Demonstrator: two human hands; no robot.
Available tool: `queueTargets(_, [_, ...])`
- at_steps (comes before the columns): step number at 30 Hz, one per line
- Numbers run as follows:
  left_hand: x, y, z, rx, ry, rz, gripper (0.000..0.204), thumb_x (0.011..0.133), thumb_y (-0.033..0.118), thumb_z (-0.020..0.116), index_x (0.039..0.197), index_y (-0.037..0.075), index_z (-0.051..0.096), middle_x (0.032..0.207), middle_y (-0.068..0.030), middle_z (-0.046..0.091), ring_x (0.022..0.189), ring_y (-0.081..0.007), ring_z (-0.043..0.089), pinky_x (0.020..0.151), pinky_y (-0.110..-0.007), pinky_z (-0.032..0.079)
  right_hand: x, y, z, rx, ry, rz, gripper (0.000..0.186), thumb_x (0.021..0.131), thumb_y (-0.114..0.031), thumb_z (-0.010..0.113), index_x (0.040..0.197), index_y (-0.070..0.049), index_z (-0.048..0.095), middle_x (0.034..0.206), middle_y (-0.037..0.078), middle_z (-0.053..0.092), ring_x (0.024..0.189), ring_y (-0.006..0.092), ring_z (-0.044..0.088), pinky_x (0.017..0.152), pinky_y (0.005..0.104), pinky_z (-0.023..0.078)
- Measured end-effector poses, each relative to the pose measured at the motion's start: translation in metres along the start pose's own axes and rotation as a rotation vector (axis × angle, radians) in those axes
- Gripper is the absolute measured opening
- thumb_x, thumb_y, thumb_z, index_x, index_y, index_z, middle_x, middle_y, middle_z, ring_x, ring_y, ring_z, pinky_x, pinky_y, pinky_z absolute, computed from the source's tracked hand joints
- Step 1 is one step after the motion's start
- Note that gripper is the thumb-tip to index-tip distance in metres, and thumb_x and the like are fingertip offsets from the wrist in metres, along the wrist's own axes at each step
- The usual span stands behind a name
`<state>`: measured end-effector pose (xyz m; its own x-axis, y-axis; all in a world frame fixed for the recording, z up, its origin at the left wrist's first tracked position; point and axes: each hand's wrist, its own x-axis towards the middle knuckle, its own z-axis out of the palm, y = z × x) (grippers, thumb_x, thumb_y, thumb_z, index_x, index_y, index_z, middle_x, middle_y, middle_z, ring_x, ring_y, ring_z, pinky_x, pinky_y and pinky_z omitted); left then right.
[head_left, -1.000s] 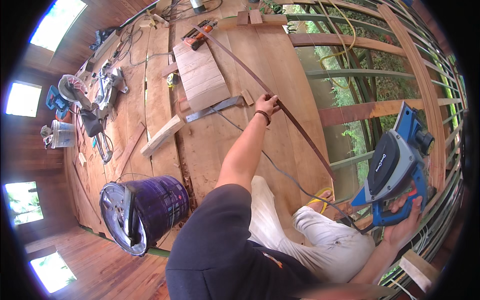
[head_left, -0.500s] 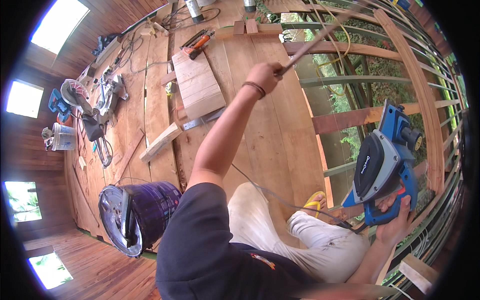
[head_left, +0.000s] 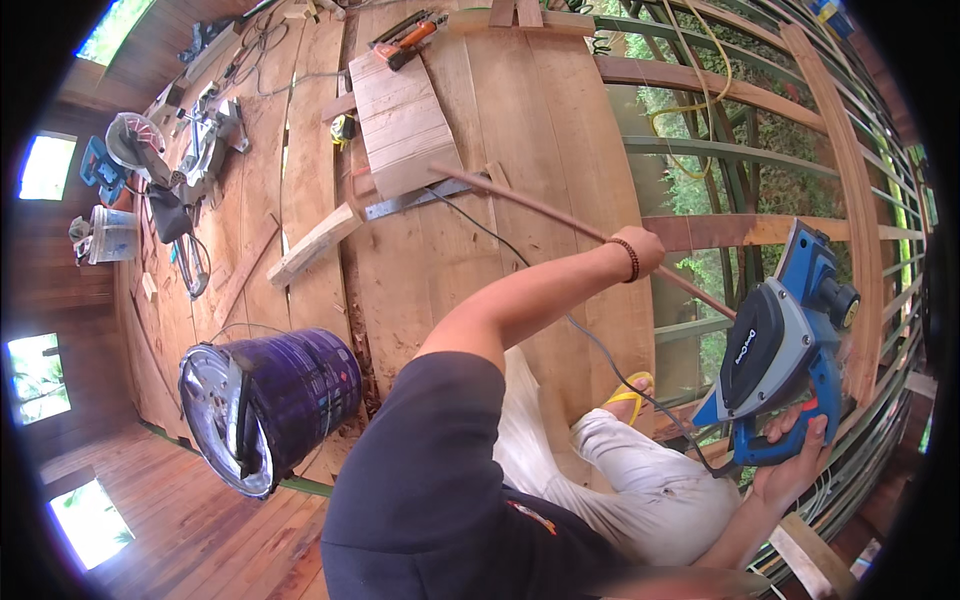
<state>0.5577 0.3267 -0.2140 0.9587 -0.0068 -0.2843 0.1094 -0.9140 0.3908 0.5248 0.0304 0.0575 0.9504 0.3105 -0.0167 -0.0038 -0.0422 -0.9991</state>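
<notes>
My left hand (head_left: 640, 252) is closed around a long, thin brown wooden strip (head_left: 540, 215). The strip slants across the view, one end over a pale board and the other close to the planer. With my right hand (head_left: 795, 455) I grip the rear handle of a blue and grey electric planer (head_left: 770, 345), held up on the right side. A dark power cord (head_left: 600, 345) runs from the planer across my legs to the plank floor. My left forearm crosses in front of the planks.
Green and brown slats (head_left: 740, 150) with gaps between them fill the right side. A purple bucket (head_left: 300, 400) lies tipped at left, beyond it a mitre saw (head_left: 150, 155). An orange-and-black power tool (head_left: 405, 45) sits by a pale board (head_left: 405, 120), with a tape measure (head_left: 342, 128) nearby.
My left hand has come nearer and to the right. The wooden strip has swung from pointing far right to slanting across from the left. My right hand keeps its hold on the planer.
</notes>
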Motion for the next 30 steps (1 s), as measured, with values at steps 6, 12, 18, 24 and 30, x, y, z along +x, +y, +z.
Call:
queueTargets(6, [0.020,-0.079,0.050,0.094,0.067,0.021,0.016,0.092,0.012,0.063,0.099,0.011,0.077,0.106,-0.0082,0.075,0.101,-0.0312,0.073,0.085,-0.044,0.060,0.001,-0.001,0.000,-0.005,-0.047,0.006,0.051,0.101,-0.041,0.066,0.121,0.003,0.054,0.079,0.008,0.055,0.063,0.0164,0.053,0.060,0.0311,0.046])
queueTargets(12, [0.002,-0.153,0.095,0.146,0.076,0.061,0.016,0.089,0.013,0.065,0.101,0.016,0.075,0.110,-0.0016,0.071,0.116,-0.0243,0.065,0.110,-0.044,0.044,0.002,0.002,0.005,-0.022,-0.068,0.019,0.046,0.103,-0.038,0.064,0.122,0.002,0.054,0.080,0.008,0.055,0.063,0.0162,0.053,0.059,0.0308,0.045])
queueTargets(18, [-0.005,-0.171,0.111,0.247,0.155,-0.140,0.020,0.094,0.021,0.059,0.104,0.019,0.076,0.115,0.0006,0.070,0.120,-0.0232,0.061,0.113,-0.043,0.041,0.002,0.004,0.024,-0.034,-0.080,0.054,0.042,0.105,-0.036,0.060,0.126,0.001,0.053,0.081,0.008,0.056,0.064,0.0160,0.053,0.060,0.0302,0.046])
queueTargets(24, [-0.004,-0.172,0.123,0.221,0.292,-0.186,0.022,0.092,0.023,0.061,0.107,0.016,0.074,0.123,-0.0056,0.066,0.129,-0.0269,0.054,0.119,-0.049,0.034,0.005,0.004,0.037,-0.063,-0.112,0.096,0.036,0.105,-0.036,0.060,0.110,-0.001,0.054,0.081,0.009,0.056,0.064,0.0174,0.055,0.060,0.0311,0.047])
queueTargets(30, [-0.022,-0.087,0.171,0.179,0.312,0.180,0.030,0.089,0.023,0.061,0.116,0.017,0.073,0.126,-0.0082,0.064,0.133,-0.0297,0.051,0.125,-0.057,0.024,0.006,0.008,0.043,-0.090,-0.156,0.093,0.040,0.105,-0.038,0.061,0.114,0.000,0.053,0.081,0.010,0.056,0.064,0.0177,0.055,0.060,0.0310,0.047])
